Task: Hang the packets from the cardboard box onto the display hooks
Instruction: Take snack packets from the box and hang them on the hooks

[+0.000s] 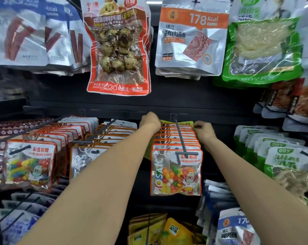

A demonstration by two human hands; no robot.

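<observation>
While both arms reach deep into the rack, the left hand point(149, 121) and right hand point(203, 129) curl onto the back of a row of glossy, orange-edged candy packets point(176, 171) (flat clear pouches) hanging upright on a grey hook point(180, 138) pointing outward.
</observation>
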